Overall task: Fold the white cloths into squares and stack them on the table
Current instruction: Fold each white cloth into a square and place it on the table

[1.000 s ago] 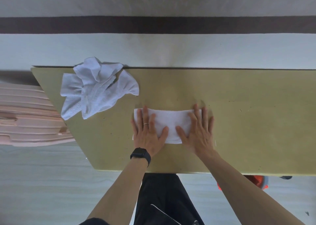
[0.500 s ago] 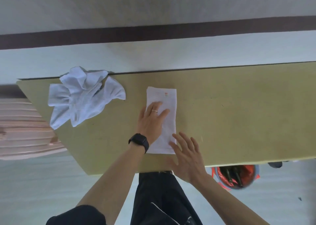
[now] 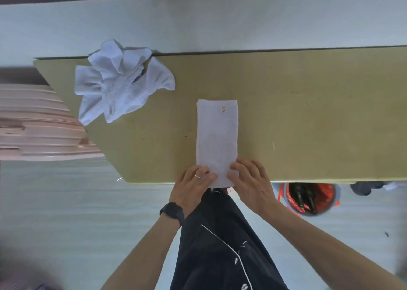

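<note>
A white cloth (image 3: pixel 217 135), folded into a long narrow strip with a small red label at its far end, lies lengthwise on the olive table (image 3: pixel 308 117), its near end hanging slightly past the front edge. My left hand (image 3: pixel 192 185) pinches the strip's near left corner. My right hand (image 3: pixel 250 181) grips the near right corner. A crumpled pile of white cloths (image 3: pixel 120 80) sits at the table's far left corner.
Pink stacked chairs (image 3: pixel 39 122) stand left of the table. A bucket with a red liner and dark bottles (image 3: pixel 308 197) stands on the floor under the front edge at right. A wall runs behind the table.
The strip was turned from crosswise to lengthwise. Both hands slid from pressing flat on it to gripping its near end at the table's front edge.
</note>
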A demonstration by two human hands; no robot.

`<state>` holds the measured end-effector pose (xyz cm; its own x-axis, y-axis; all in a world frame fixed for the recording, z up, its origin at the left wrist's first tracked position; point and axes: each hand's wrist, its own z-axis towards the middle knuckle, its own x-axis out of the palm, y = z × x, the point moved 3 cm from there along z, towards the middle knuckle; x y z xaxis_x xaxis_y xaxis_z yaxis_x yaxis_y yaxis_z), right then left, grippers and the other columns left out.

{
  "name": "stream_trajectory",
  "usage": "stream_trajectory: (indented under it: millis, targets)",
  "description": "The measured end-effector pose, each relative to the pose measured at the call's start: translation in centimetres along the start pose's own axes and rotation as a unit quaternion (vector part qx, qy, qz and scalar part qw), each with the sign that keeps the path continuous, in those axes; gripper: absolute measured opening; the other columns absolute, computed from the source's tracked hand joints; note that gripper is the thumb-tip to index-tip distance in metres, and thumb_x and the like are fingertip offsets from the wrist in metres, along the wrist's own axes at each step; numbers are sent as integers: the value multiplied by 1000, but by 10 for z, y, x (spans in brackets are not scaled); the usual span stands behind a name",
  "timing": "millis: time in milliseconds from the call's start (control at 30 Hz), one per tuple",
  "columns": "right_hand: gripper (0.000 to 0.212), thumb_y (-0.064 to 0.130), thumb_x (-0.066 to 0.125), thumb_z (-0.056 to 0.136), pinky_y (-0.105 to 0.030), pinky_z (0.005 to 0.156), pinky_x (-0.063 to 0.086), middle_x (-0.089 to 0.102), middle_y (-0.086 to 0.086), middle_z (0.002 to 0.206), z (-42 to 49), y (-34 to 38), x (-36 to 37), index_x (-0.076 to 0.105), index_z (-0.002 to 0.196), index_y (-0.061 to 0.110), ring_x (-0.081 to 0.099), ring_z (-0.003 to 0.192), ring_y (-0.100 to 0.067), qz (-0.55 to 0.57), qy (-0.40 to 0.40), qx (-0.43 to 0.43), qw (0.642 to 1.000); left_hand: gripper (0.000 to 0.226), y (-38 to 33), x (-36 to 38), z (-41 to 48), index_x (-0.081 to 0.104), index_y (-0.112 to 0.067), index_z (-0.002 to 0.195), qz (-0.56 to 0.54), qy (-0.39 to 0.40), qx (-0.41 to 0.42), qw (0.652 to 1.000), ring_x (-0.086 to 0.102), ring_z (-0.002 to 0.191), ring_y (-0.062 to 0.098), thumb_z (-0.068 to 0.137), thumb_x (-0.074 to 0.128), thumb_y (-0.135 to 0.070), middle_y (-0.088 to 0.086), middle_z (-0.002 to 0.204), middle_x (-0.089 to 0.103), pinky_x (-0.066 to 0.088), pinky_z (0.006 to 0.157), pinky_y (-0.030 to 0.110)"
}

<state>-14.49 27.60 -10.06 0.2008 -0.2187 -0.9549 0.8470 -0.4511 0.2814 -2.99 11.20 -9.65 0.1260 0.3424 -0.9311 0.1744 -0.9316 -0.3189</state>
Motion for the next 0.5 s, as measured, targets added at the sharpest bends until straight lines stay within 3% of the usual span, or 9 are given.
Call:
stream_trajectory:
  millis: [167,267,367,433,500]
  targets:
    - [6,15,65,88,-42,101,43,69,1,111,-7,2,-9,70,90,18,62,115,-28,28,-2,-14,1000,57,6,-1,-8,63,-22,108,-8,-26,44,999,56,104,22,59,78,2,-4,109,62,44,89,32]
    - [16,27,57,92,-37,97,41,70,5,109,-4,-1,-20,71,94,19,60,113,-24,71,56,18,996,28,13,-15,-6,71,-21,95,-33,-50,46,997,65,86,21,72,79,-7,-6,90,71,42,83,28]
    - [21,35,53,97,-34,90,43,69,10,103,19,-6,-37,70,100,23,58,106,-16,150,150,136,968,12,20,-45,15,73,-26,98,-110,21,-52,992,62,78,21,89,66,-30,-5,75,69,38,70,28]
    - [15,36,56,98,-19,80,42,68,14,93,40,-14,-48,68,102,29,59,88,-2,233,196,229,924,13,31,-61,34,71,-31,98,-197,102,-158,962,57,75,16,93,62,-39,-8,74,64,38,67,28]
    - [9,36,60,97,-6,68,40,66,19,83,64,-25,-53,68,100,32,59,77,10,301,183,295,888,12,45,-72,56,69,-30,92,-294,96,-218,926,60,72,10,89,67,-42,-12,73,66,45,67,24]
